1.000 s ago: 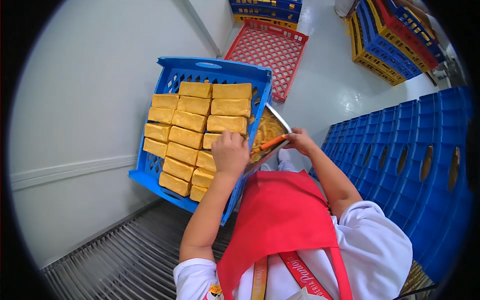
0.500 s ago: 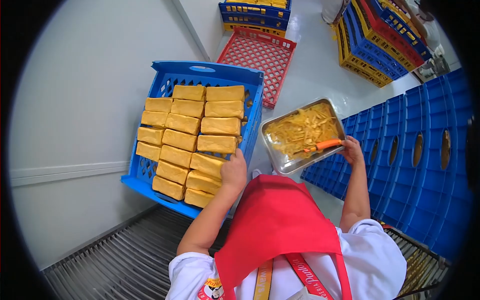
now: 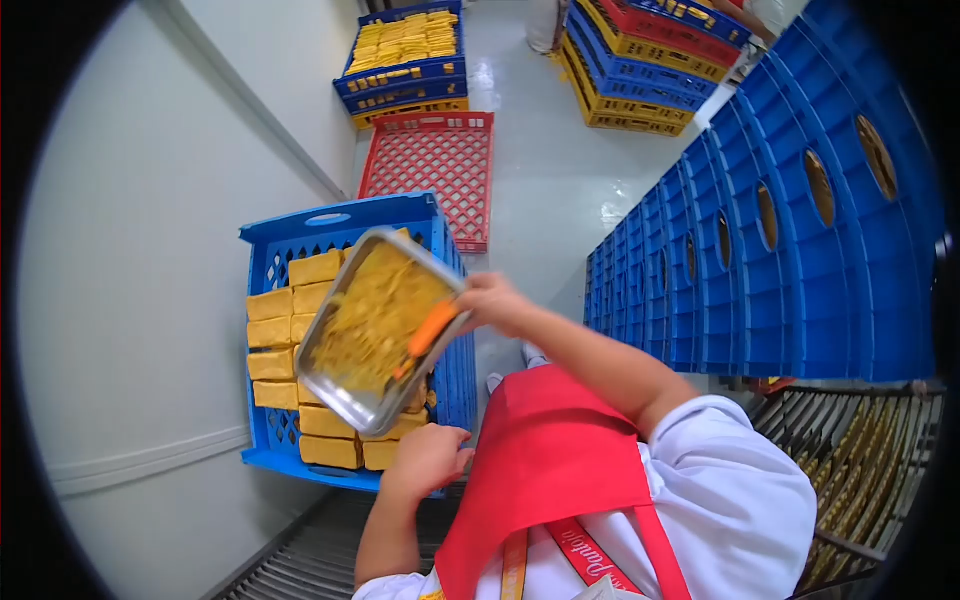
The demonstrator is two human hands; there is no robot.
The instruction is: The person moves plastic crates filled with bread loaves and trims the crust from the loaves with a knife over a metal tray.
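My right hand [image 3: 490, 300] is closed on the rim of a shallow metal tray [image 3: 358, 412] that hangs tilted over the blue crate. Thin yellow shavings [image 3: 385, 310] fill most of the tray, and an orange-handled peeler or knife [image 3: 432, 328] lies on them near my fingers; its blade is unclear. Below the tray, beside the crate's near right corner, is my left hand [image 3: 430, 460], with thumb and fingers apart and nothing visible in it. Rows of yellow rectangular blocks [image 3: 272, 335] sit in the blue crate [image 3: 258, 458]; the tray hides many of them.
A red crate [image 3: 430, 165] lies on the floor beyond. Stacked crates of yellow pieces [image 3: 405, 42] stand behind it. A tall blue crate stack [image 3: 740, 240] rises at right, with more coloured crates [image 3: 640, 75] farther back. Metal racks [image 3: 850, 470] flank me. A white wall [image 3: 130, 250] borders the left.
My right hand has swung the tray leftward, from beside the blue crate to above its blocks. My left hand has come off the block at the crate's right edge. The view has shifted right.
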